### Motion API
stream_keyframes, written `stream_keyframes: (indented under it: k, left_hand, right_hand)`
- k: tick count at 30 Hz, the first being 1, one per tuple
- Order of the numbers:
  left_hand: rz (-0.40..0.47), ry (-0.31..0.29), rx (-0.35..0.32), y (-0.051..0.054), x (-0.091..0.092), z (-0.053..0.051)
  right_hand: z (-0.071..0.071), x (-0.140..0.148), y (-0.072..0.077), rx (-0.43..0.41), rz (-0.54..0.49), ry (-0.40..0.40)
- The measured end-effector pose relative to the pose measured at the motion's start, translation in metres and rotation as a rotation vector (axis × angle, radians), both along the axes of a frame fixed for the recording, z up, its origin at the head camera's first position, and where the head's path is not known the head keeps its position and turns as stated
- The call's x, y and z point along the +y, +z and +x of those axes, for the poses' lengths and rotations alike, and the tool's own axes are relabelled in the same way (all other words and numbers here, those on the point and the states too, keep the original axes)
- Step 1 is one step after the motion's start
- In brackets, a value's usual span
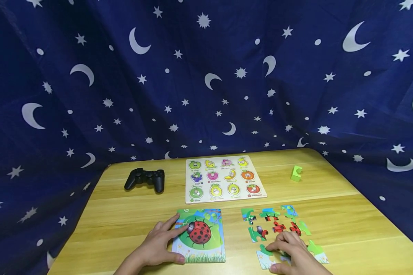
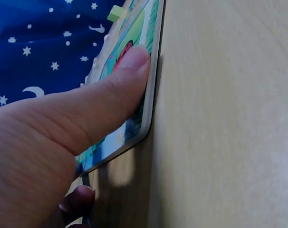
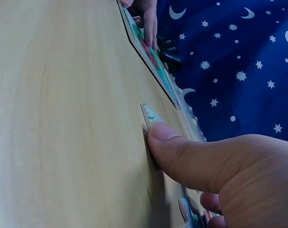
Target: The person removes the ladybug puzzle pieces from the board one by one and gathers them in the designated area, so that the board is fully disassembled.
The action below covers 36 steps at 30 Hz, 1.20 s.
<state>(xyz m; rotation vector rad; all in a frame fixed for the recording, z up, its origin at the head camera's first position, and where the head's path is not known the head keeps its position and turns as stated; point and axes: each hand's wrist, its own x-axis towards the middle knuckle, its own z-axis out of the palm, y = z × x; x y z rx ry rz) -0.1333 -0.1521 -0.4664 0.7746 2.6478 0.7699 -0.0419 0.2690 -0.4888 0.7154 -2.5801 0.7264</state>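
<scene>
A square ladybug picture board (image 1: 211,248) lies flat in the middle front of the table. My left hand (image 1: 158,242) rests on its left side with fingers spread, the index fingertip on the picture and the thumb by the lower left corner. In the left wrist view the thumb (image 2: 110,99) lies over the board's edge. To the right are several loose ladybug puzzle pieces (image 1: 278,227), laid out roughly in a square with gaps. My right hand (image 1: 292,254) pinches the lower left corner puzzle piece (image 1: 264,259) between thumb and index finger. Its palm hides pieces beneath.
Behind the board lies a white fruit puzzle board (image 1: 221,199) with several fruit pictures. A black game controller (image 1: 146,178) sits at the back left, and a green block (image 1: 296,173) at the back right. A dark blue star-and-moon curtain (image 1: 192,95) hangs behind the wooden table (image 1: 124,217).
</scene>
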Motion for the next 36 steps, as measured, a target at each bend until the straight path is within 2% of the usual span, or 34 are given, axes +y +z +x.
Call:
stream_keyframes:
  k: [6,11,15,22,31,33,36]
  left_hand:
    - [0.005,0.0,-0.031,0.0,0.0,0.0]
    - [0.007,-0.009,-0.031,0.001,0.001,0.0]
    - [0.001,-0.022,-0.014,0.002,0.003,-0.001]
    - [-0.027,-0.019,0.027,-0.003,0.007,0.0]
    - [-0.055,-0.027,0.056,-0.003,0.011,-0.004]
    - [-0.052,-0.033,0.049,-0.003,0.012,-0.005]
    - [-0.037,-0.047,0.027,-0.004,0.013,-0.004]
  right_hand:
    - [0.0,0.0,0.0,0.003,-0.001,0.002]
    - [0.001,0.003,0.004,-0.046,-0.003,-0.02]
    - [0.0,0.007,0.007,-0.072,0.008,-0.04]
    - [-0.002,0.008,0.006,-0.044,0.015,-0.036]
    - [-0.012,0.009,0.015,-0.12,0.013,-0.053]
    - [-0.014,0.01,0.016,-0.133,0.001,-0.077]
    - [-0.019,0.012,0.021,-0.219,-0.086,-0.163]
